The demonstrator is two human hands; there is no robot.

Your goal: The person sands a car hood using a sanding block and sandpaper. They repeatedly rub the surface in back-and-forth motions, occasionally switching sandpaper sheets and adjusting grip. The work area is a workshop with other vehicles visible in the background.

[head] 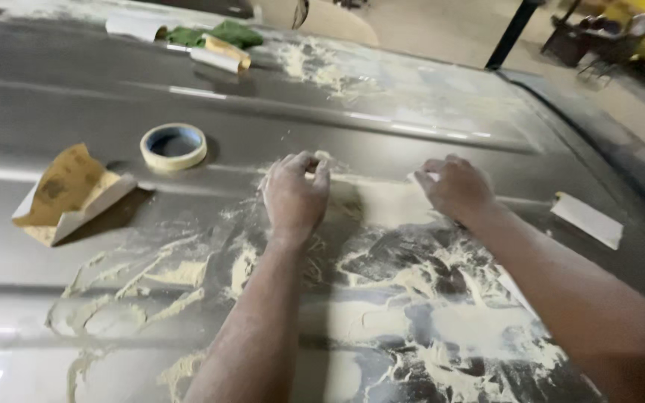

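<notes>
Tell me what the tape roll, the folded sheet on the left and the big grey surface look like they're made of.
Tape roll: cream paper, matte, likely masking tape. Folded sheet: tan gritty face, white backing, probably sandpaper. Grey surface: looks like painted sheet metal, with pressed ridges, dull sheen and pale dust.

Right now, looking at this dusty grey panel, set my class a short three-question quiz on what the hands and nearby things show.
1. True or false: the roll of masking tape lies to the left of the left hand.
2. Which sits farthest left? A) folded sandpaper B) green cloth C) white strip
3. What do both the left hand and the right hand press on?

Key: 1 true; 2 A; 3 a pale strip of tape on the grey panel.
</notes>
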